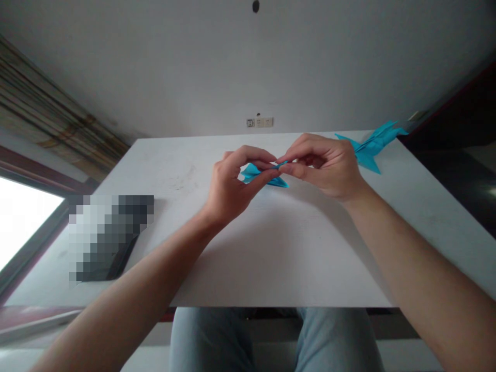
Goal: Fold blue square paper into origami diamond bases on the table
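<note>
Between my two hands, above the middle of the white table, is a small piece of folded blue paper (278,182). My left hand (241,170) pinches it between thumb and fingers, which hide much of its shape. At its right end the thumb and index finger of my right hand (320,161) are closed on a narrow tip. One blue flap sticks out behind my left thumb and another points right, below the fingertips. Behind my right hand lies a larger folded blue paper figure (374,147) with pointed ends, partly covered by that hand.
The white table (294,258) reaches back to a grey wall with sockets (259,122). On the left, near the window, lies a dark flat object (116,243), mostly blurred out by pixels. A patterned curtain (58,103) hangs at the left. My knees are under the front edge.
</note>
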Tool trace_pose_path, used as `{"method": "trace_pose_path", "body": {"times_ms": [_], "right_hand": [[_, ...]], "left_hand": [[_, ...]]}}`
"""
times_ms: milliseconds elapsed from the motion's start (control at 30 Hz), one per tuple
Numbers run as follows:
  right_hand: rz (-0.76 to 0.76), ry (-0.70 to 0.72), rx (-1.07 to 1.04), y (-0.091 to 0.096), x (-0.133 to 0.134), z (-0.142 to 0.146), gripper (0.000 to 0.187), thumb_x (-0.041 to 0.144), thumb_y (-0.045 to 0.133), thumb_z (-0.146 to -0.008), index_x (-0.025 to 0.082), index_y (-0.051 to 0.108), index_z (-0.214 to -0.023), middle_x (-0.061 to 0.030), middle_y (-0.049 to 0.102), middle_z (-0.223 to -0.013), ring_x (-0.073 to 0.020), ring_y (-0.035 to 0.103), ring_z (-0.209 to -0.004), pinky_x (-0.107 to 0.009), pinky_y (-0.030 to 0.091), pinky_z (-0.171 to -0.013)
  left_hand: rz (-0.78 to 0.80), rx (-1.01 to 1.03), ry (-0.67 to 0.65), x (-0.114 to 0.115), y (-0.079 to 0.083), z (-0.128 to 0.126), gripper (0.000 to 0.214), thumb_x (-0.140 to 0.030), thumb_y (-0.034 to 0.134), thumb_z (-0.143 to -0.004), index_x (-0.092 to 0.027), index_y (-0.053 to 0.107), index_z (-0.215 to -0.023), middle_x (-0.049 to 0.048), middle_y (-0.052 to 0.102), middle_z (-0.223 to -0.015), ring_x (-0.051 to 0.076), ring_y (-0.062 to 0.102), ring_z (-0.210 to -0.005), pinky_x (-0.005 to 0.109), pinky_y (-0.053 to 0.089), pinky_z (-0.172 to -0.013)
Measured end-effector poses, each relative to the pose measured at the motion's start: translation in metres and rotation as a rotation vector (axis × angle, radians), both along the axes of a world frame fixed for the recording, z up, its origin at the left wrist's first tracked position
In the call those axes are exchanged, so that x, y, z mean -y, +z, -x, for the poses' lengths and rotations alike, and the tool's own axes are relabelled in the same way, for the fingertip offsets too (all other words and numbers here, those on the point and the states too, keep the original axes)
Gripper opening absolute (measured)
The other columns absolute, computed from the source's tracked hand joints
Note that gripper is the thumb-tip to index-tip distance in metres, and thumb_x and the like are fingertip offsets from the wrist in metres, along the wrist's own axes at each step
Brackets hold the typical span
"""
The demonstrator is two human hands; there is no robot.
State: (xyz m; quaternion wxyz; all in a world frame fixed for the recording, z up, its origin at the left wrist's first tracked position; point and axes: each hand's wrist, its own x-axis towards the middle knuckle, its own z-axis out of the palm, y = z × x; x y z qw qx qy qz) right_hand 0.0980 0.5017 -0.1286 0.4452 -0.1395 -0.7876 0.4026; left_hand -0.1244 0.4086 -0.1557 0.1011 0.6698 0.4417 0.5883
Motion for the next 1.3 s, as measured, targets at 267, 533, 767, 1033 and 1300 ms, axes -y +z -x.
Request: {"method": "trace_pose_path", "body": {"times_ms": [267,533,767,1033,1300], "right_hand": [[-0.028,-0.026,-0.034,-0.004,0.0,0.002,0.029,0.053,0.109,-0.088,0.03,0.092,-0.092,-0.0018,0.081,-0.091,-0.0171,0.063,-0.074,-0.033,0.043,-0.057],[0.005,-0.085,-0.061,-0.001,0.005,0.001,0.046,0.069,0.095,-0.099,0.026,0.084,-0.087,-0.0017,0.073,-0.082,-0.0157,0.057,-0.068,-0.033,0.046,-0.058],[-0.036,0.024,0.003,0.0,0.005,-0.005,0.058,0.081,0.096,-0.092,0.027,0.088,-0.112,-0.0043,0.079,-0.1,-0.0175,0.061,-0.075,-0.035,0.052,-0.067],[-0.259,-0.002,0.195,-0.01,0.009,0.006,0.034,0.05,0.101,-0.095,0.03,0.081,-0.112,-0.0036,0.081,-0.105,-0.0227,0.066,-0.087,-0.038,0.053,-0.077],[-0.089,-0.135,0.164,-0.013,0.005,0.006,0.032,0.055,0.091,-0.105,0.027,0.077,-0.095,-0.0035,0.079,-0.095,-0.0243,0.067,-0.087,-0.043,0.054,-0.083]], "left_hand": [[-0.038,-0.048,0.034,0.0,0.0,0.0,0.037,-0.058,0.098,-0.101,-0.027,0.079,-0.11,0.003,0.087,-0.094,0.025,0.09,-0.098,0.042,0.069,-0.099],[-0.017,0.008,-0.017,0.0,0.002,-0.001,0.036,-0.054,0.099,-0.1,-0.025,0.081,-0.111,0.0032,0.087,-0.097,0.023,0.087,-0.094,0.041,0.07,-0.098],[0.038,0.239,-0.115,-0.001,0.008,-0.002,0.045,-0.065,0.095,-0.102,-0.022,0.081,-0.103,0.0053,0.087,-0.099,0.018,0.083,-0.092,0.033,0.068,-0.09],[0.09,0.421,-0.241,-0.001,0.012,-0.004,0.05,-0.071,0.093,-0.102,-0.024,0.076,-0.105,0.0035,0.085,-0.096,0.016,0.079,-0.083,0.029,0.064,-0.074],[0.086,0.348,-0.185,-0.003,0.009,0.005,0.058,-0.08,0.091,-0.098,-0.026,0.08,-0.113,0.0067,0.087,-0.112,0.022,0.082,-0.104,0.038,0.068,-0.095]]}}
